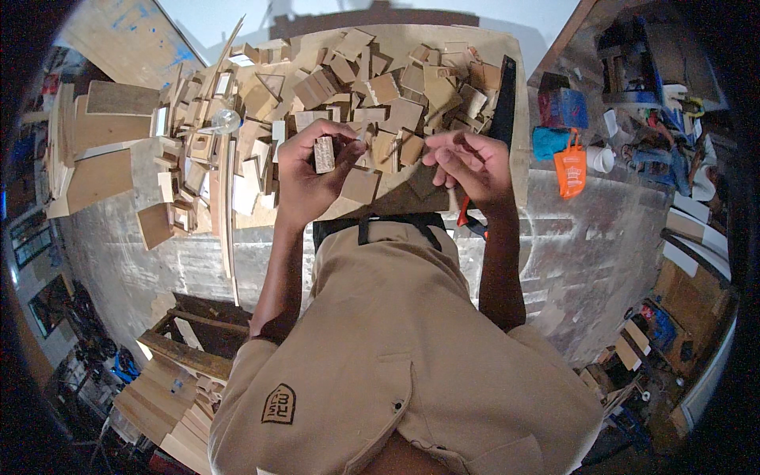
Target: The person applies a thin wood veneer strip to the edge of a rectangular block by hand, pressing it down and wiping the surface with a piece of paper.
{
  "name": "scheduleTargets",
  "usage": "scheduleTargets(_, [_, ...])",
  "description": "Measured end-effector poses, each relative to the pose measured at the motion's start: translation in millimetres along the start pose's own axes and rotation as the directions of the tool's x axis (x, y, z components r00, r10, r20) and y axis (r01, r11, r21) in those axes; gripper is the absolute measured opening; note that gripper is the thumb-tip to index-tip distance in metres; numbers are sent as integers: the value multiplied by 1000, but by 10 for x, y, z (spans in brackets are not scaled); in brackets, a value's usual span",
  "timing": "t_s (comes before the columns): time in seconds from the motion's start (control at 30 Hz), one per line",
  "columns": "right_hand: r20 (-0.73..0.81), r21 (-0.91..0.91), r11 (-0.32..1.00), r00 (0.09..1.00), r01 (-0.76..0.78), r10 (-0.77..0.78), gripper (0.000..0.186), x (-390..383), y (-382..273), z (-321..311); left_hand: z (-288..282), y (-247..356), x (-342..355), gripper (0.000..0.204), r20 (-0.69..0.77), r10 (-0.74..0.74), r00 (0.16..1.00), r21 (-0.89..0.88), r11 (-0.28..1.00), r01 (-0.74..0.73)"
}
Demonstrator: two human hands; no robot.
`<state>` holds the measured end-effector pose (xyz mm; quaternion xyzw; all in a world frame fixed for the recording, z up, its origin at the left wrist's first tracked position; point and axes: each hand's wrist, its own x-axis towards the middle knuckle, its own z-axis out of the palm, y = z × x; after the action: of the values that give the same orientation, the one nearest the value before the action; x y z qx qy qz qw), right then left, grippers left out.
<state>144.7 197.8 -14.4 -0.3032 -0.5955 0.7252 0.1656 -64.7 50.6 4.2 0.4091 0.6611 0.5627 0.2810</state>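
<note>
Wood block [324,154] in left hand [305,178]; orange bag [570,170] far right.

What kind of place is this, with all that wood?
Most likely a woodworking shop. The table is heaped with small wood offcuts, boards are stacked at the left, and the left hand holds a small wooden block.

My left hand [305,178] wraps a small wooden block [324,154], so I see only one face of it; the rest sits behind my fingers. Whatever my right hand [467,166] pinches is too small to tell. Below that hand, an orange-handled tool [469,219] is mostly hidden by my wrist. My shirt [396,348] covers the workbench's [518,170] near edge.
</note>
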Motion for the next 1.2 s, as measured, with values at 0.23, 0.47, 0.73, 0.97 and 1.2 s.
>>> scheduleTargets(0.23, [1,-191,948,966,253,-258,41,80,-93,285,172,-55,6,19,11,-18,1000,-1,1000,18])
scheduleTargets(0.47, [-97,-93,984,983,149,-158,19,67,-299,361,261,87,-6,22,17,99,995,133,986,-101])
scheduleTargets(0.73, [-49,6,1000,999,14,-13,24,11,-313,343,297,90,10,21,50,131,990,238,961,-139])
scheduleTargets(0.97, [-31,34,992,992,-123,124,26,-35,-40,177,353,-160,-66,20,149,168,974,209,958,-197])
scheduleTargets(1.2, [-123,166,976,979,-141,162,28,-128,107,269,340,-321,-95,44,254,219,942,270,919,-286])
